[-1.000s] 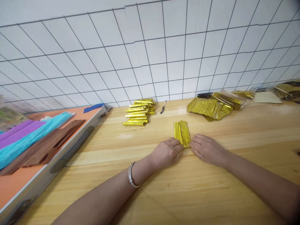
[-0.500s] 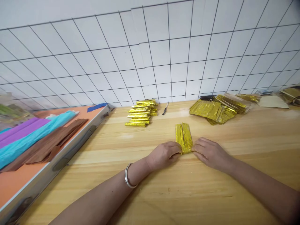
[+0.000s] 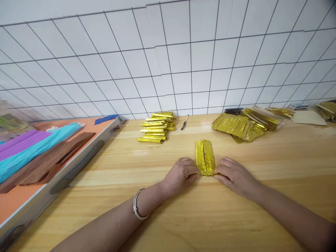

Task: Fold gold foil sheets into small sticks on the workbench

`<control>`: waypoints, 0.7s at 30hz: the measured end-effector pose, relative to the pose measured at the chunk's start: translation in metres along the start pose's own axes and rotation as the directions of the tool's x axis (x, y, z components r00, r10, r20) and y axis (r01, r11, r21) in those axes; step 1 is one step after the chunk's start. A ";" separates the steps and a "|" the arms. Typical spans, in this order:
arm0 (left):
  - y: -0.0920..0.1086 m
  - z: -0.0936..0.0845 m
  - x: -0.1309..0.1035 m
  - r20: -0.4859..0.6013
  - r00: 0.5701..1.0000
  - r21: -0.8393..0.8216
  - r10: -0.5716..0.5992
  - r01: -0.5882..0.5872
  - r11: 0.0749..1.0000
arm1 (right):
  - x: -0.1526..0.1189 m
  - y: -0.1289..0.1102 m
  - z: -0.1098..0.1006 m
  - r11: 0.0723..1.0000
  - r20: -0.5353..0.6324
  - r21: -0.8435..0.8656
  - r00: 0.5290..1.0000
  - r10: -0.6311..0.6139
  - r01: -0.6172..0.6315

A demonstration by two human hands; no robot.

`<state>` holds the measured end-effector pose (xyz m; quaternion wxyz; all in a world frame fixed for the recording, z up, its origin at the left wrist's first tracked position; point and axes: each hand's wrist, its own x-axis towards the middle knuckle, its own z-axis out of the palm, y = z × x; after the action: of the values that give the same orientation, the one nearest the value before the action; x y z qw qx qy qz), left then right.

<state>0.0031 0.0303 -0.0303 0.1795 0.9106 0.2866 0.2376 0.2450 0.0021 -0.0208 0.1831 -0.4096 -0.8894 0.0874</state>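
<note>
A sheet of gold foil paper point(image 3: 205, 157), folded lengthwise with a seam down its middle, lies on the wooden table in front of me. My left hand point(image 3: 181, 176) pinches its near left corner between thumb and fingers. On the other side, my right hand point(image 3: 233, 175) grips the near right corner in the same way. The near edge of the paper stretches between the two hands. Behind it to the left lies a stack of narrow folded gold strips point(image 3: 156, 128). A pile of flat gold foil sheets point(image 3: 237, 126) lies to the back right.
A pen point(image 3: 184, 122) lies near the wall, right of the strips. On the left, a raised orange board point(image 3: 86, 130) with a metal edge bears turquoise, purple and brown crepe paper point(image 3: 60, 155). Beige card point(image 3: 309, 118) lies far right. The gridded wall point(image 3: 173, 52) bounds the table.
Both hands keep their hold on the near corners of the gold foil paper. The view has shifted slightly; the paper's two folded halves sit closer together at the seam.
</note>
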 end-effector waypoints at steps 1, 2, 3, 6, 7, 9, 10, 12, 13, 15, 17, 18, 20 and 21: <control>0.001 0.000 0.000 -0.003 1.000 0.019 -0.030 0.030 0.999 | 0.000 0.000 0.000 1.000 0.001 0.010 1.000 0.014 -0.014; 0.002 0.000 0.000 -0.005 0.998 0.033 -0.059 0.059 0.998 | 0.001 -0.001 0.001 0.999 -0.001 0.019 1.000 0.028 -0.028; 0.003 -0.001 0.000 -0.008 0.996 0.040 -0.084 0.084 0.996 | 0.001 -0.001 0.002 0.999 -0.005 0.028 0.999 0.044 -0.044; 0.006 -0.001 0.001 -0.013 0.991 0.027 -0.133 0.134 0.991 | 0.002 -0.003 0.005 0.995 -0.028 0.046 0.995 0.093 -0.092; 0.007 -0.001 0.001 -0.014 0.989 0.022 -0.148 0.148 0.989 | 0.003 -0.004 0.006 0.993 -0.036 0.047 0.993 0.109 -0.107; 0.008 -0.002 0.002 -0.014 0.983 0.018 -0.181 0.181 0.983 | 0.005 -0.007 0.007 0.990 -0.050 0.039 0.989 0.140 -0.138; 0.009 -0.002 0.003 -0.016 0.980 0.020 -0.201 0.201 0.979 | 0.006 -0.008 0.008 0.988 -0.055 0.031 0.987 0.153 -0.152; 0.010 -0.001 0.004 -0.019 0.971 0.028 -0.239 0.240 0.970 | 0.007 -0.011 0.008 0.984 -0.063 0.007 0.982 0.177 -0.177; 0.010 -0.001 0.005 -0.022 0.967 0.032 -0.255 0.255 0.966 | 0.008 -0.012 0.009 0.982 -0.065 -0.010 0.980 0.188 -0.189; 0.011 0.001 0.007 -0.028 0.960 0.040 -0.277 0.278 0.960 | 0.009 -0.013 0.009 0.976 -0.065 -0.046 0.976 0.208 -0.211; 0.012 0.002 0.008 -0.036 0.957 0.048 -0.288 0.290 0.956 | 0.010 -0.013 0.010 0.971 -0.067 -0.075 0.973 0.223 -0.227; 0.012 0.003 0.009 -0.040 0.956 0.053 -0.291 0.293 0.955 | 0.010 -0.013 0.010 0.969 -0.067 -0.085 0.972 0.225 -0.230; 0.012 0.004 0.010 -0.047 0.955 0.060 -0.292 0.294 0.954 | 0.011 -0.012 0.011 0.968 -0.067 -0.097 0.972 0.224 -0.230; 0.011 0.004 0.010 -0.051 0.955 0.062 -0.292 0.294 0.954 | 0.011 -0.011 0.012 0.968 -0.065 -0.100 0.972 0.224 -0.230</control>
<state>0.0175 0.0266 -0.0253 0.1755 0.8586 0.4300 0.2171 0.2259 0.0036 -0.0254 0.1734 -0.5201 -0.8349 0.0490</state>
